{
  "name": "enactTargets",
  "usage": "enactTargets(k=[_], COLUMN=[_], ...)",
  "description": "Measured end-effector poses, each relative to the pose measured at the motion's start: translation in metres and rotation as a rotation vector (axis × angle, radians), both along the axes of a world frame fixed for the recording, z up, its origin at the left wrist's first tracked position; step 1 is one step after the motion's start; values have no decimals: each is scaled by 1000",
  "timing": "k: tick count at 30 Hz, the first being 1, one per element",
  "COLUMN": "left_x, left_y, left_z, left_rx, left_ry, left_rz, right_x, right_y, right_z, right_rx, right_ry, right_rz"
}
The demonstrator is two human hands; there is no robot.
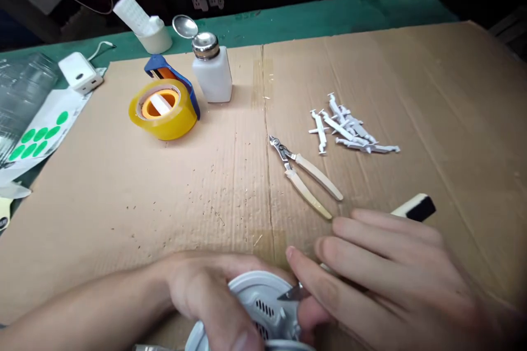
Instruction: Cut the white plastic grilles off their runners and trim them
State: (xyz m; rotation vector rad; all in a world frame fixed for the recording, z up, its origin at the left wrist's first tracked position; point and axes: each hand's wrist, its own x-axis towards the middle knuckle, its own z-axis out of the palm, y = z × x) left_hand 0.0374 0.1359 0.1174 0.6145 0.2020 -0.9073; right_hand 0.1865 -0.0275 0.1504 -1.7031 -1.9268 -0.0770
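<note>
At the bottom of the head view, my left hand [214,299] grips a round, light grey plastic housing [267,285] with slotted vents, its thumb across the front. My right hand [391,279] is closed on a craft knife [291,293], whose pointed blade lies against the inside of the housing's rim. A cream handle end with a black tip [415,207] sticks out beyond the right fingers; it seems to belong to the knife. Past the hands lie side cutters [304,173] with pale handles, jaws apart. The lower part of the housing is cut off by the frame.
Several white plastic pieces [349,129] are piled at right on the cardboard sheet [395,93]. Farther left are a tape dispenser [164,109], a white pump bottle [214,74], a small white tub [154,38] and a white charger [80,72]. Green round stickers [40,134] lie at far left.
</note>
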Motion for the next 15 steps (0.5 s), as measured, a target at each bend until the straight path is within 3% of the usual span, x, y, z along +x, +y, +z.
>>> enactTargets(k=[7,15], left_x=[0,-2], left_y=[2,1], left_z=[-2,-1], left_rx=[12,-1], left_ry=[-50,-22], left_rz=[-110,-56], right_x=[2,1], right_y=[4,2], right_z=[2,1], right_rx=[-82,-84], right_ry=[114,165], right_rz=[10,7])
